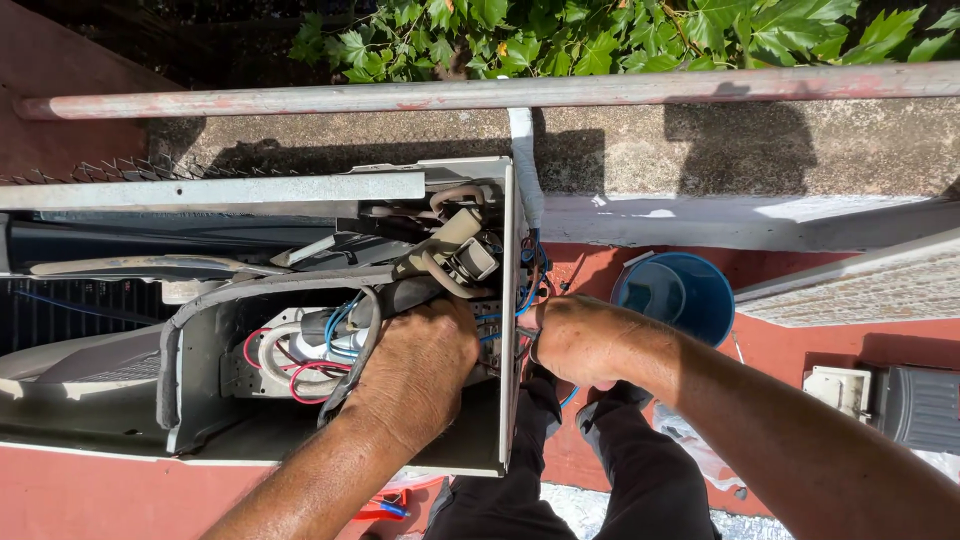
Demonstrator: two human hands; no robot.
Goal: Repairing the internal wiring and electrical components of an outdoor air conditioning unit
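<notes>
I look down into an opened outdoor air-conditioner unit [250,190] with its top cover off. My left hand [418,368] reaches inside the electrical compartment, fingers curled down among red, white and blue wires [300,350]. My right hand [585,340] presses against the unit's right side panel [510,300], fingers closed around wires at the terminal area; what exactly the fingertips grip is hidden. Above both hands sits a grey valve part with insulated pipes [455,255].
A blue bucket [675,295] stands on the red floor right of the unit. A rusty metal rail [500,95] crosses the top, with a concrete ledge and green leaves behind it. A white panel [860,285] and a grey cover [915,405] lie at right. My dark trouser legs show below.
</notes>
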